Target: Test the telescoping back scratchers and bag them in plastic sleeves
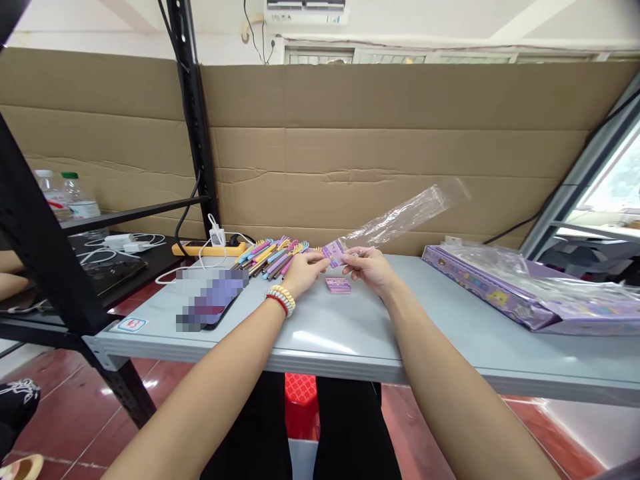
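My left hand [304, 270] and my right hand [367, 267] meet over the grey table [350, 333], both pinching a small purple card [333, 253] at the mouth of a long clear plastic sleeve [400, 217]. The sleeve slants up and to the right from my right hand. A small stack of purple cards [339, 285] lies on the table just below my hands. A bunch of coloured pens [273, 257] lies fanned out just left of my left hand. Bead bracelets sit on my left wrist.
A phone [210, 303] lies at the table's left. Purple boxes under clear plastic bags [530, 293] fill the right side. A yellow power strip [207, 248] with white chargers sits at the back left. Black shelf posts [193, 113] and a cardboard wall stand behind. Bottles [70, 197] stand far left.
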